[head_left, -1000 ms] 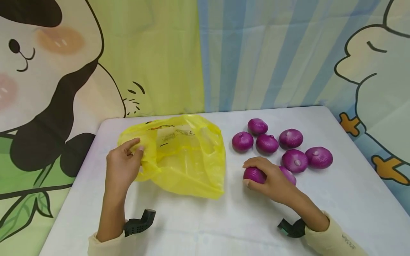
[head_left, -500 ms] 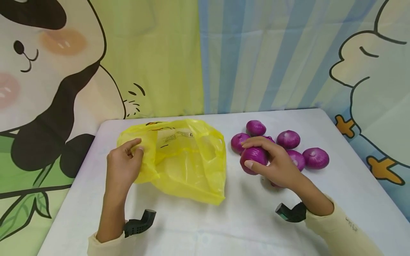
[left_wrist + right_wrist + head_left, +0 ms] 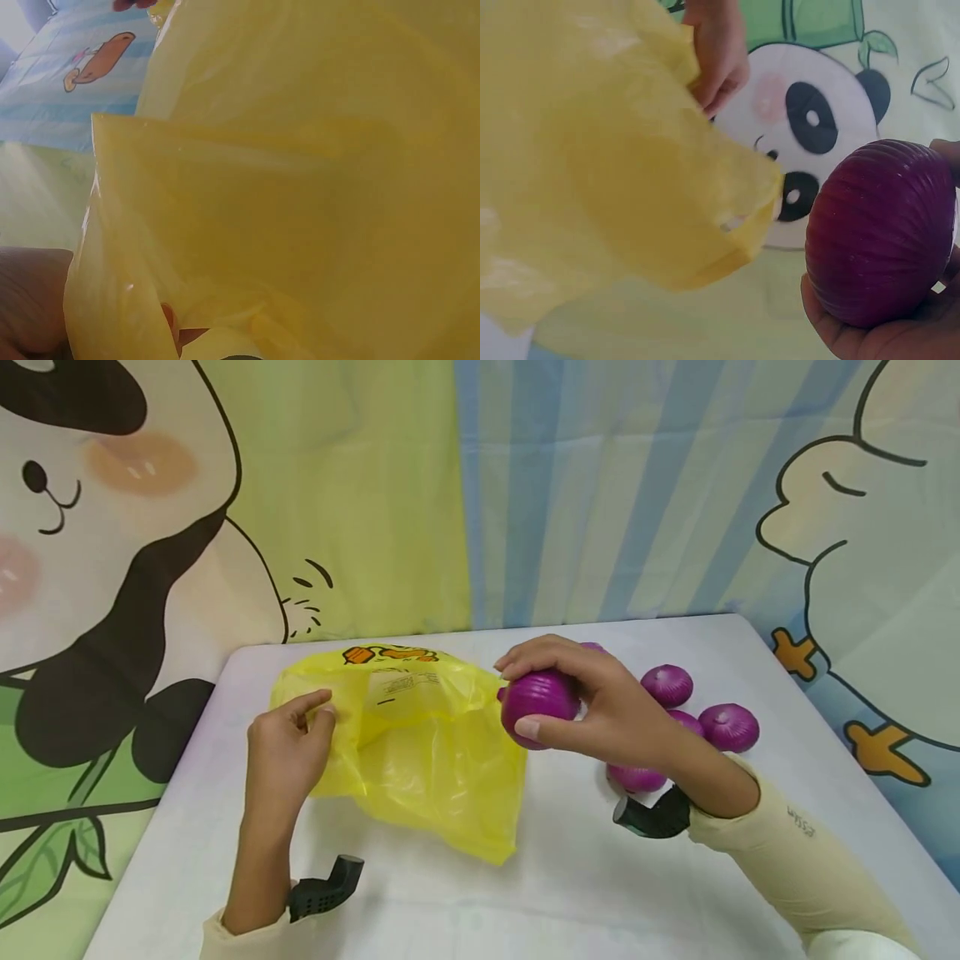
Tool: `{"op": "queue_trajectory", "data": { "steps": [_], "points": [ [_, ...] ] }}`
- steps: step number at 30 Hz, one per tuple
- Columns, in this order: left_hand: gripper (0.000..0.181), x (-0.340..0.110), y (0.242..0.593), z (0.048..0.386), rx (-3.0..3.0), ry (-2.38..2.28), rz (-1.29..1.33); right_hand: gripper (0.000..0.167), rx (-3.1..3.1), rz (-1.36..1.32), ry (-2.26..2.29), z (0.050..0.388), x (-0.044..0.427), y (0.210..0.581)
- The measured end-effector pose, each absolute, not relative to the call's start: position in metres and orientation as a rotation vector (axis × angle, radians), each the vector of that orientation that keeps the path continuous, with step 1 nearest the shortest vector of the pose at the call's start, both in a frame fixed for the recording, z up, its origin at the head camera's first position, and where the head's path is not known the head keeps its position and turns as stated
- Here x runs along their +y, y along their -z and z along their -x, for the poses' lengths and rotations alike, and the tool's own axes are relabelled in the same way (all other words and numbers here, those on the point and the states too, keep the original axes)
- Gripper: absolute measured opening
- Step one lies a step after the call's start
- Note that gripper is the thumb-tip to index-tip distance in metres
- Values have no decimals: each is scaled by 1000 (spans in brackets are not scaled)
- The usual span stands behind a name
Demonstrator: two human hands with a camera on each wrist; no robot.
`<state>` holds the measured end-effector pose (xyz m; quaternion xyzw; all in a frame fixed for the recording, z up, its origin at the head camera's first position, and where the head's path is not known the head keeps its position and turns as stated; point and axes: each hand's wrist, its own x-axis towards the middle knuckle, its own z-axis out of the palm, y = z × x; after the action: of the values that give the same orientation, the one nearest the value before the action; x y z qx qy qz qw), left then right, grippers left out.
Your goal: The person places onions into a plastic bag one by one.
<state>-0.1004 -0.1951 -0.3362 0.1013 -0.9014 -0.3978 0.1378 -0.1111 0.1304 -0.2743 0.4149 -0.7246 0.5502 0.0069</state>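
A yellow plastic bag [image 3: 442,760] stands with its mouth open on the table; its near left edge is pinched by the left hand [image 3: 288,752]. The right hand [image 3: 600,702] grips a purple onion [image 3: 538,706] at the bag's right edge, above the table. In the right wrist view the onion [image 3: 881,232] sits between thumb and fingers, with the bag [image 3: 615,150] beside it. Yellow film [image 3: 262,210] fills most of the left wrist view, partly covering the left hand [image 3: 34,300]. The bag's bottom is partly hidden.
Several more purple onions lie on the white table [image 3: 465,918] at the right, among them one at the far right [image 3: 729,727] and one below the right hand [image 3: 636,778]. The right arm hides some. A printed cloth [image 3: 360,510] hangs behind the table.
The right hand has lifted the onion off the table and carried it left and up to the bag's right edge. The left hand keeps its pinch; the bag's near right corner has sunk a little.
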Motion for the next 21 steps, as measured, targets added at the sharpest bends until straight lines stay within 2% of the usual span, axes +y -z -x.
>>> {"op": "queue_trajectory", "data": {
  "steps": [6,10,17,21],
  "points": [
    [32,-196,337,99,-2602,1136,-281,38,-2091,-1574,-1814,105,90,249],
    [31,-195,338,100,-2587,1133,-243,38,-2050,-1662,-1859,106,61,244],
    [27,-191,341,101,-2560,1114,-144,35,-2147,-1522,-1964,112,28,244],
    [15,-193,343,101,-2505,1054,4,33,-2173,-1441,-2094,113,9,249]
  ]
}}
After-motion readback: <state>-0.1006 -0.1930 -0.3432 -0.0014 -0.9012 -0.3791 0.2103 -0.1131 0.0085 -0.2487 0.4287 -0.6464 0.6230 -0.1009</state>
